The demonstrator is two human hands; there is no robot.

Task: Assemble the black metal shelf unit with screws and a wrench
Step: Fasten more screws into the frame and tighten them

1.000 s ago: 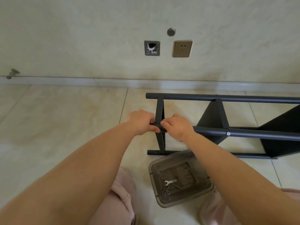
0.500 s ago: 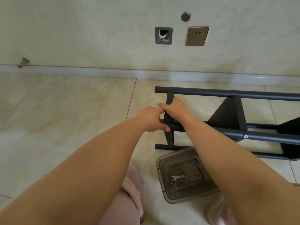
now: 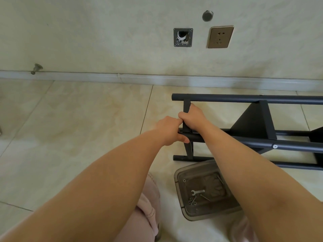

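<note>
Right hand point(image 3: 194, 117) moved up from the near tube, now clenched on the shelf frame's point(image 3: 244, 98) upright end bar at 12 o'clock; left hand point(image 3: 168, 131) still grips the joint. Wrench point(image 3: 197, 191) idle in the tray point(image 3: 178, 173) at 5 o'clock — I'm repositioning, not fastening.

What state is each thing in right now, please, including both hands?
Black metal shelf unit: lying on its side on the floor.
Left hand: grips the near black tube's end.
Right hand: grips the upright crossbar.
Clear plastic tray: on the floor, holding loose parts.
Small silver wrench: lying unused in the tray.
Screws: loose in the tray.
</note>
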